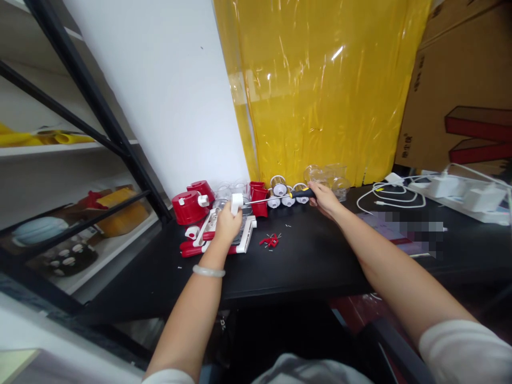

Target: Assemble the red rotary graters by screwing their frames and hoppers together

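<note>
Two bare hands working above a black table (304,261), as seen by an onlooker in the room. The left hand (228,223), fingers closed, grips a small white part (237,200) over red-and-white frames (244,237). The right hand (325,199) is wrapped around the handle of a screwdriver (302,193), its shaft pointing leftward at that part. Small red pieces (271,241) lie on the table below the shaft. The left fingers cover much of the white part; whether the tip touches it I cannot tell. Clear plastic pieces (326,173) behind the right hand are hard to make out; a pixelated patch (416,229) obscures the table's right side.
</note>
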The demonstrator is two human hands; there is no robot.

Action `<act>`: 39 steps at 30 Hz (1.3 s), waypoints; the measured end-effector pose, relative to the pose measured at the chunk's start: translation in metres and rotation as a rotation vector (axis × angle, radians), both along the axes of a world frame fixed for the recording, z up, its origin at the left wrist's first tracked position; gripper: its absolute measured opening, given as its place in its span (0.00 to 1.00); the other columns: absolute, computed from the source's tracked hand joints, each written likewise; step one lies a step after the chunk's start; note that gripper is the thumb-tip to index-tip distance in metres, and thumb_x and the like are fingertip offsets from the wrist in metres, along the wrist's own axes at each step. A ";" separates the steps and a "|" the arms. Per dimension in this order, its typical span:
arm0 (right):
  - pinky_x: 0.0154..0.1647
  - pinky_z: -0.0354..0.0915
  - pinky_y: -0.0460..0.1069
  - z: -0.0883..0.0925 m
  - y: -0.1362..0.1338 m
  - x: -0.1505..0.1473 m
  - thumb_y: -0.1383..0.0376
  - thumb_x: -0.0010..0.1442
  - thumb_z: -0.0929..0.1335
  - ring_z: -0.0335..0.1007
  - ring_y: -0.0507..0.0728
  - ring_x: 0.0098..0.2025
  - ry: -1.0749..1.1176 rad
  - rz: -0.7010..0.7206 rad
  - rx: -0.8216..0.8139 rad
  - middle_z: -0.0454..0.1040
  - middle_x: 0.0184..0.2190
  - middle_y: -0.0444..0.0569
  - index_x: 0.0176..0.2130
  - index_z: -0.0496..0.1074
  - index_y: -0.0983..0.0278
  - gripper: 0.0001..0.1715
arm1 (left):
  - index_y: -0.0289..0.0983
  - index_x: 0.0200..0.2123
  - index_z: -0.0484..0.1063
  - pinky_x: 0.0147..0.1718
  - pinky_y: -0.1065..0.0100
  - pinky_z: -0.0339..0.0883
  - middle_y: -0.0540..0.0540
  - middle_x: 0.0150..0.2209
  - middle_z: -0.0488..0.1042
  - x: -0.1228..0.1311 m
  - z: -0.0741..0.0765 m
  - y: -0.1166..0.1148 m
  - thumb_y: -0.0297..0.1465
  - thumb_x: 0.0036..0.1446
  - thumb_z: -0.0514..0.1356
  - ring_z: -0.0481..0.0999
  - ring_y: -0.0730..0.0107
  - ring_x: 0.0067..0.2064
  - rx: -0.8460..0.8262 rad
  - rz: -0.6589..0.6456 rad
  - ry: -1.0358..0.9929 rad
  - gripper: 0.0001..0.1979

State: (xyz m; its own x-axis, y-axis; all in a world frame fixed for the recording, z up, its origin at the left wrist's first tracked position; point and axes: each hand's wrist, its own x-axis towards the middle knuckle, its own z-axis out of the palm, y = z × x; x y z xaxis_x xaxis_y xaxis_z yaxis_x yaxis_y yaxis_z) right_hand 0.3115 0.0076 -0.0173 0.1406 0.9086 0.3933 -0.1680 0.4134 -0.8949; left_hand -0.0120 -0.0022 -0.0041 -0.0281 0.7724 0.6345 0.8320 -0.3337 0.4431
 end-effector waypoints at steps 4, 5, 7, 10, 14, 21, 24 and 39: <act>0.16 0.50 0.46 0.000 0.002 0.000 0.36 0.47 0.73 0.49 0.47 0.13 -0.010 -0.023 0.023 0.55 0.09 0.34 0.30 0.68 0.61 0.33 | 0.36 0.43 0.75 0.41 0.58 0.71 0.38 0.36 0.80 -0.001 0.000 0.002 0.36 0.58 0.55 0.80 0.50 0.40 0.003 0.011 0.005 0.14; 0.16 0.50 0.46 0.000 0.003 0.000 0.36 0.46 0.73 0.49 0.47 0.13 -0.007 -0.027 0.023 0.56 0.09 0.34 0.30 0.68 0.61 0.33 | 0.36 0.43 0.75 0.41 0.58 0.70 0.38 0.35 0.80 -0.002 0.000 0.002 0.36 0.58 0.55 0.80 0.50 0.40 -0.001 0.014 0.002 0.14; 0.16 0.50 0.46 0.001 0.003 -0.001 0.35 0.46 0.73 0.49 0.47 0.13 -0.005 -0.030 0.012 0.56 0.10 0.34 0.30 0.68 0.61 0.34 | 0.36 0.43 0.75 0.39 0.60 0.70 0.39 0.34 0.80 -0.003 0.002 0.002 0.36 0.58 0.56 0.80 0.52 0.38 -0.019 0.027 -0.007 0.14; 0.16 0.51 0.46 0.001 0.003 -0.002 0.35 0.46 0.72 0.50 0.48 0.13 -0.022 -0.030 0.007 0.57 0.10 0.35 0.31 0.68 0.61 0.34 | 0.36 0.42 0.76 0.38 0.61 0.70 0.40 0.33 0.79 -0.003 0.003 0.002 0.36 0.57 0.56 0.79 0.53 0.38 -0.036 0.046 -0.016 0.14; 0.17 0.51 0.46 0.000 0.003 -0.003 0.34 0.47 0.72 0.52 0.48 0.13 -0.053 -0.046 0.019 0.58 0.11 0.35 0.31 0.69 0.61 0.34 | 0.35 0.42 0.75 0.39 0.62 0.69 0.40 0.33 0.79 -0.003 0.006 0.001 0.35 0.57 0.56 0.79 0.54 0.38 -0.021 0.040 -0.033 0.14; 0.16 0.51 0.45 -0.001 0.004 -0.005 0.35 0.47 0.72 0.53 0.48 0.13 -0.042 -0.060 0.030 0.59 0.11 0.35 0.32 0.70 0.61 0.34 | 0.36 0.40 0.75 0.38 0.62 0.69 0.41 0.32 0.78 -0.002 0.008 -0.001 0.36 0.56 0.56 0.79 0.55 0.37 -0.039 0.052 -0.069 0.13; 0.15 0.52 0.45 -0.001 0.003 -0.007 0.36 0.47 0.73 0.54 0.47 0.14 -0.017 -0.061 0.035 0.62 0.14 0.36 0.34 0.70 0.61 0.33 | 0.37 0.39 0.75 0.38 0.61 0.69 0.41 0.32 0.78 -0.003 0.007 0.000 0.36 0.56 0.57 0.79 0.54 0.37 -0.040 0.058 -0.090 0.13; 0.15 0.53 0.44 -0.007 0.010 -0.013 0.41 0.46 0.75 0.56 0.47 0.14 0.094 -0.038 -0.002 0.63 0.16 0.35 0.33 0.68 0.60 0.30 | 0.36 0.40 0.75 0.37 0.62 0.68 0.42 0.32 0.79 -0.004 0.009 -0.001 0.36 0.55 0.57 0.79 0.55 0.36 -0.042 0.018 -0.130 0.13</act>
State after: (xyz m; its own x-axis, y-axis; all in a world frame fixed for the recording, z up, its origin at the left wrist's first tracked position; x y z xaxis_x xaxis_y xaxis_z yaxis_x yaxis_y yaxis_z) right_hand 0.2989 0.0178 -0.0241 0.2111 0.9026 0.3752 -0.2354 0.4195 -0.8767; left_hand -0.0163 -0.0036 0.0050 -0.1222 0.7966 0.5920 0.7727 -0.2980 0.5605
